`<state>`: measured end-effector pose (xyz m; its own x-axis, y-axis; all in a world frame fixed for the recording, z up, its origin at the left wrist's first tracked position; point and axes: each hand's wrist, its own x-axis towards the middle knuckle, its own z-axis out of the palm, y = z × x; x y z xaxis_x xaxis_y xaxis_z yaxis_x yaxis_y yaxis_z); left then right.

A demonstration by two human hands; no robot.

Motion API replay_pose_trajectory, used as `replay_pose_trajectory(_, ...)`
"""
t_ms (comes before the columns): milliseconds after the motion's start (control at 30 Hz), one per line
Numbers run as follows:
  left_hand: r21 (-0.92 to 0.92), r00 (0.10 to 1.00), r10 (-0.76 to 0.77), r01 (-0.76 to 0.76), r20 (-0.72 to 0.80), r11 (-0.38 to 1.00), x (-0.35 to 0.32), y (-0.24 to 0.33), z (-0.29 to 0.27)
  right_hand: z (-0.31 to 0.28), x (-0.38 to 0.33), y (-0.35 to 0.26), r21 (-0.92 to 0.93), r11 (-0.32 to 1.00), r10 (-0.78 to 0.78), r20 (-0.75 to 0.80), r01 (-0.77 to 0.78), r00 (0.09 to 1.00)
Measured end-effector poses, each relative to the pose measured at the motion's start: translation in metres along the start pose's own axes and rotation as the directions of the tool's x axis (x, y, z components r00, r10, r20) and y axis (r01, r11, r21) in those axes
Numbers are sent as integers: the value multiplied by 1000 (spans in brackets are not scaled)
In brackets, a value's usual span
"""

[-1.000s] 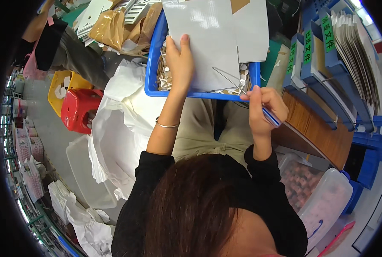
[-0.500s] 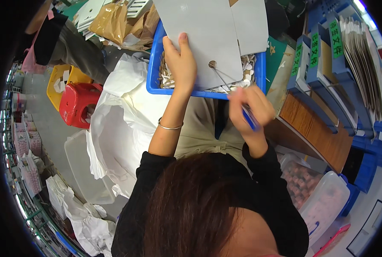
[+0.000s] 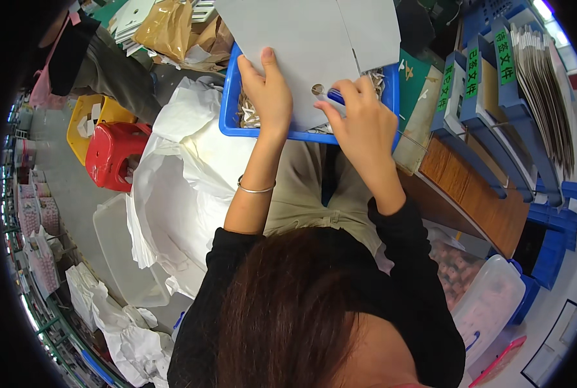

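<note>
My left hand [image 3: 267, 97] grips the left side of a flat grey-white board [image 3: 301, 48], thumb lying on its face. A round hole [image 3: 317, 89] shows near the board's lower right part, and a slit runs down between its two panels. Beside that hole my right hand [image 3: 366, 116] is closed on a blue-handled tool [image 3: 335, 96]; its thin metal shaft is hidden now. Underneath the board stands a blue tray [image 3: 240, 131] holding many small white and brown cut-out pieces [image 3: 249, 116], partly covered by the board and my hands.
White sheeting [image 3: 185, 181] bulges at my left, near a red stool [image 3: 110, 155] and a yellow bin [image 3: 78, 132]. A person [image 3: 107, 71] stands at the far left. On the right, blue file holders [image 3: 476, 116] stand on a wooden cabinet [image 3: 473, 194], above a clear box [image 3: 489, 291].
My right hand has moved up and left, bringing the tool's handle close to the hole. The board and left hand have shifted slightly left.
</note>
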<state>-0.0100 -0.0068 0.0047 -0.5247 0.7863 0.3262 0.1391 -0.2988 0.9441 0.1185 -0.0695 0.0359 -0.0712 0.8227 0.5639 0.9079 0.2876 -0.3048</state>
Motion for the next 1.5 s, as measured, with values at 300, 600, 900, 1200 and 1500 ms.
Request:
replay_pose_trajectory(300, -25, 995, -18, 16, -97, 1000, 2, -5, -3, -11, -13, 18, 89, 993, 70, 124, -81, 990)
replay_pose_trajectory(600, -30, 993, -24, 20, -115, 999, 1, -8, -4, -67, -11, 34, 180, 981, 82, -57, -70, 995)
replay_pose_trajectory(900, 7, 991, -24, 25, -129, 1000, 2, -11, -6, -66, -5, 35, 448, 888, 86, -394, 110, 915)
replay_pose_trajectory(1200, -15, 994, 15, -17, -106, 1000, 2, -14, -3, -34, -29, 22, 783, 622, 231, -210, 22, 950)
replay_pose_trajectory(1500, 31, 997, 6, -3, -76, 1000, 0, -9, -4, -6, -38, 15, 663, 748, 119, -200, 45, 972)
